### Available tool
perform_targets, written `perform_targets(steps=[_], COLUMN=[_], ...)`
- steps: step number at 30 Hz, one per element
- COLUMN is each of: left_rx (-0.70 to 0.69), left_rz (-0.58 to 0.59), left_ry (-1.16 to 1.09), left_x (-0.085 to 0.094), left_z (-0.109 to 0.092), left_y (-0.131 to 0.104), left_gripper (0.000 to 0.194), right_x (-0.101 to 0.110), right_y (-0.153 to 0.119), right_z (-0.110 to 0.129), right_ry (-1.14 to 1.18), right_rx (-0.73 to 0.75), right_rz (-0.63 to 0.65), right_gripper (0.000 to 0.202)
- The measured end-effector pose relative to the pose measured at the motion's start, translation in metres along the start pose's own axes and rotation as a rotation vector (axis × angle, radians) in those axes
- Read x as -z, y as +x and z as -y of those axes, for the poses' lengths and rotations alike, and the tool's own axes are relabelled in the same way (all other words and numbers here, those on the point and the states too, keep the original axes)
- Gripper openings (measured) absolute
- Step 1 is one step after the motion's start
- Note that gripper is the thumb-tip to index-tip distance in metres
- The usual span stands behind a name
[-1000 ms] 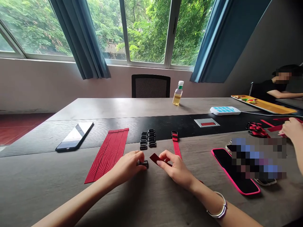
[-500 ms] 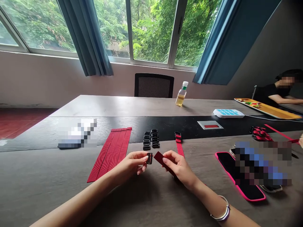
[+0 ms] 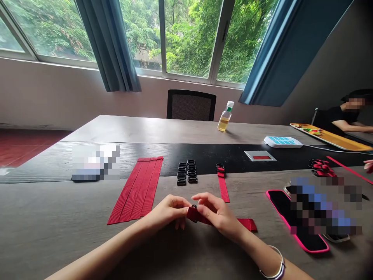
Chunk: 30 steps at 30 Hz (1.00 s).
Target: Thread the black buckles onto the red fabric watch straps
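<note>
Low in the centre, my left hand pinches the end of a red strap at a small black buckle. My right hand grips the same strap just right of the buckle, and its far end sticks out past my wrist. The buckle sits between my fingertips, partly covered by the strap. Beyond my hands are two columns of black buckles. Several red straps lie side by side to the left. Another red strap with a black buckle lies to the right.
A pink-edged phone case lies at the right, near buckled red straps. Farther back are a bottle, a white power strip, a small tray and a yellow tray. A person sits at far right.
My hands have come together and lower, bringing the strap end onto the buckle my left hand held apart. The strap's far end now shows beyond my right wrist.
</note>
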<state>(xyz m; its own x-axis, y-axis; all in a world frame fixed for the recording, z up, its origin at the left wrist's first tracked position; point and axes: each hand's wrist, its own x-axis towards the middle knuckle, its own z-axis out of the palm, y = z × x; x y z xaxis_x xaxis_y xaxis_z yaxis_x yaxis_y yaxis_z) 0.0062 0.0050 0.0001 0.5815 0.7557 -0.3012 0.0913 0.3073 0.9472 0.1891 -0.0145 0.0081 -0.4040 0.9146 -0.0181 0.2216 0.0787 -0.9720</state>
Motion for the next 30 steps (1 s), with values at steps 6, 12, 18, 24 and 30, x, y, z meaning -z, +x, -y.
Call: perform_targets(steps=[6, 12, 18, 24, 30], left_rx=[0.002, 0.007, 0.004, -0.047, -0.057], left_rz=[-0.016, -0.046, -0.036, -0.034, -0.017], left_ry=[-0.017, -0.050, -0.064, -0.057, -0.067], left_x=[-0.004, -0.005, -0.004, -0.005, -0.005], left_z=[-0.001, 0.002, 0.001, -0.003, -0.001], left_y=[-0.001, 0.002, 0.000, -0.001, 0.001], left_gripper=[0.039, 0.040, 0.041, 0.041, 0.042], right_x=[0.003, 0.005, 0.002, -0.002, -0.006], right_y=[0.001, -0.002, -0.003, -0.002, -0.004], right_z=[0.003, 0.006, 0.011, 0.009, 0.006], right_ry=[-0.093, 0.102, -0.116, -0.176, -0.210], right_rx=[0.170, -0.008, -0.050, -0.028, 0.067], right_rz=[-0.070, -0.040, -0.030, -0.096, -0.145], right_gripper=[0.030, 0.037, 0.018, 0.010, 0.008])
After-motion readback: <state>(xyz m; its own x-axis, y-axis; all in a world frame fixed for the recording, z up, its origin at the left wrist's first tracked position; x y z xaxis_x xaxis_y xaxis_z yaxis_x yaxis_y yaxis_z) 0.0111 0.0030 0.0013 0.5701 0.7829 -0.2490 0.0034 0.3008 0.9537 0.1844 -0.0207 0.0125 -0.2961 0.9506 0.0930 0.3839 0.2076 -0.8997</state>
